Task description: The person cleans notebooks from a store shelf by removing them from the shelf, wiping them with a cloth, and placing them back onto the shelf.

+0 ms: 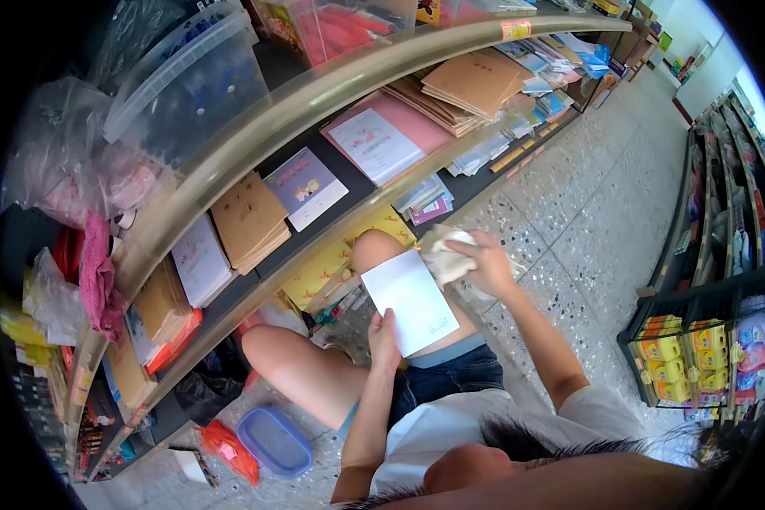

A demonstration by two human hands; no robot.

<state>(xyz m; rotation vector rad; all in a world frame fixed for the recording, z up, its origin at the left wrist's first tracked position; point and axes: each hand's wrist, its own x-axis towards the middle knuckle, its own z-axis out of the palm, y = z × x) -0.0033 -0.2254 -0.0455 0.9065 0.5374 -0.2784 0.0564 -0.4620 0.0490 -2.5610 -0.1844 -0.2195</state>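
My left hand [384, 340] grips the lower left edge of a white notebook [410, 302], its thumb lying on the cover. The notebook rests tilted over my lap and has small faint print near one corner. A crumpled off-white cloth [447, 255] is bunched in my right hand [489, 268], close beside the notebook's upper right edge. Whether cloth and notebook touch, I cannot tell. On the shelf in front of me lie a purple notebook [304, 189], a pile of brown notebooks [248, 223] and a white-covered notebook [376, 146].
Clear plastic bins [187, 89] stand on the upper shelf at left, with a pink cloth [99, 276] hanging nearby. A blue basin [274, 442] and a red plastic bag [229, 450] sit on the speckled floor [561, 212]. Across the aisle is another stocked shelf [697, 357].
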